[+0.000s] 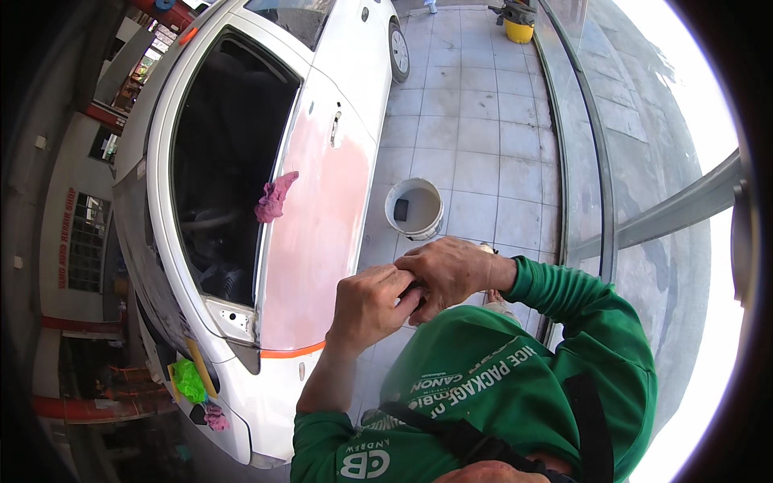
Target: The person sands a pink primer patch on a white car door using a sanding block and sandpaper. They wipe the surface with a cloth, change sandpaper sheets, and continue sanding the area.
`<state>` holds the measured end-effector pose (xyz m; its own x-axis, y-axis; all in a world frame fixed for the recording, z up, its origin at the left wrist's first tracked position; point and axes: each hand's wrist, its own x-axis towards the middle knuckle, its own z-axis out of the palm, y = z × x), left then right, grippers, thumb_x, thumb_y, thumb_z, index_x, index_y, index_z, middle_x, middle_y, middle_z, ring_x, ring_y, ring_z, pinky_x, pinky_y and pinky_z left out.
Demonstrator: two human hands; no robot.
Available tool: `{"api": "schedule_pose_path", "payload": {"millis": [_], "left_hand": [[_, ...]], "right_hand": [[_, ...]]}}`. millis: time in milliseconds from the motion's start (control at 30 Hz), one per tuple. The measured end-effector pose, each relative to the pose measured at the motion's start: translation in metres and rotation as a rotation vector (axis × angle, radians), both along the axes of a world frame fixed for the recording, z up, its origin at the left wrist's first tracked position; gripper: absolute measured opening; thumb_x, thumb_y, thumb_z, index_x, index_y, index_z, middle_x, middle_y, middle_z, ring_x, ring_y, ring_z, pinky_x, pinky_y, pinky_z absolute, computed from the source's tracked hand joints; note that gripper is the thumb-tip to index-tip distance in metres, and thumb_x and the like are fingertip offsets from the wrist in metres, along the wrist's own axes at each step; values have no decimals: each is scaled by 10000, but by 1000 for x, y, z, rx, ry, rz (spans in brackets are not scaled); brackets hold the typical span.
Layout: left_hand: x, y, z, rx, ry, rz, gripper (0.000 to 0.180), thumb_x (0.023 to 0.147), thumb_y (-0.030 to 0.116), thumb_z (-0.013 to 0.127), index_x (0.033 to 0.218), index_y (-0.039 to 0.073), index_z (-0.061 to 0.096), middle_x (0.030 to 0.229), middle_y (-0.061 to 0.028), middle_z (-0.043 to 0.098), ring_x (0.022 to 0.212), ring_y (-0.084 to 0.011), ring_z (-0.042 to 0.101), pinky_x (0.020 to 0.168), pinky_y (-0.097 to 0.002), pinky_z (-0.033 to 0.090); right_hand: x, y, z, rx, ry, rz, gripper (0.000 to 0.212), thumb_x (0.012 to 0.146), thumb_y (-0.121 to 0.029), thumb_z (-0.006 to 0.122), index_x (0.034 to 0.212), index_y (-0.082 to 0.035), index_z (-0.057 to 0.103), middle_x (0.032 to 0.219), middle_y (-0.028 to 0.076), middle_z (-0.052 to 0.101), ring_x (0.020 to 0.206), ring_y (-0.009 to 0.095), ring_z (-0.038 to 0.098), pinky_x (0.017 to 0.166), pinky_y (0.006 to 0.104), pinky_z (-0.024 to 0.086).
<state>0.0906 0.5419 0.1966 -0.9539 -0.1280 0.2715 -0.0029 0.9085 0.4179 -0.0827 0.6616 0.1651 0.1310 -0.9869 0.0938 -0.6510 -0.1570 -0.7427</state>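
My left hand [369, 310] and my right hand [452, 272] meet in front of my green shirt, fingers curled in against each other. Whatever is pinched between them is mostly hidden; only a small dark patch shows. To the left stands a white car, its door panel [310, 241] covered in a dull pinkish layer with orange tape [291, 352] along one edge. A crumpled pink cloth [276, 197] hangs over the window sill. Beyond my hands, a white bucket [436, 219] on the floor holds cloudy liquid and a dark block [401, 210].
Grey tiles [475, 169] cover the floor beside the car. A glass partition in a metal frame [597, 137] runs along the right. Far off stands a yellow bucket [519, 32]. Near the car's front lie a bright green bag or cloth [189, 380] and another pink cloth [215, 417].
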Motion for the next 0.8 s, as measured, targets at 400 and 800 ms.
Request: {"api": "schedule_pose_path", "payload": {"millis": [400,800], "left_hand": [[9,-10,1,359,-44,38,159,840,36,827,971,-4,746,836,-102,728,658,-193,664,610,-311,539],[17,-23,-10,320,-255,-164,201,976,88,588,1103,94,744,956,-150,761,867,-377,736,779,-455,581]], "right_hand": [[4,-2,-2,-30,1,-15,564,699,-467,900,1020,-43,712,859,138,747,792,376,723,729,466,577],[9,-2,3,77,-26,60,615,708,-488,913,1057,-32,692,906,155,760,860,398,733,777,468,584]]}}
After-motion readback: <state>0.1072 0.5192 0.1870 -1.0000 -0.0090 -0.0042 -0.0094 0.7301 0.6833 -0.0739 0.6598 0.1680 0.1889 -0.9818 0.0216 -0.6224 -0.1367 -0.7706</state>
